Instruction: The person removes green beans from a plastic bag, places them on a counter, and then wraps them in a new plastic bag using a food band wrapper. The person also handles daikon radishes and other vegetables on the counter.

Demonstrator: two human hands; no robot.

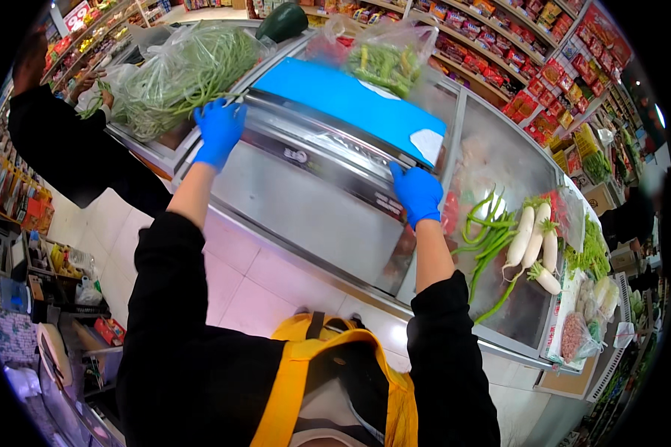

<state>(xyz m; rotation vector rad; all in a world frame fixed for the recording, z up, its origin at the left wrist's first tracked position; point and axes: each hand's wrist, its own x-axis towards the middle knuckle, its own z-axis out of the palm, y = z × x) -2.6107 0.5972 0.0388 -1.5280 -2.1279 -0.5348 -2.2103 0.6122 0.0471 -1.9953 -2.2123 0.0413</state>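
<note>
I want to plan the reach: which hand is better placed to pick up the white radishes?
Probably the right hand. It grips the wrap machine on the side nearer the radishes; the left hand holds the far end, beside the bagged beans.

There is only 1 view, from a fisheye camera worn on the person's head. It looks steeply down and forward, over the person's own chest and yellow apron, along both forearms that enter from the lower edge. The camera is near the body, so the black sleeves fill much of the lower half, and the left hand and right hand in blue gloves appear at about arm's length, near the middle of the frame. The freezer chest runs diagonally from upper left to lower right. Straight edges bend toward the dark round rim, and the shop shelves curve along the top.
</note>
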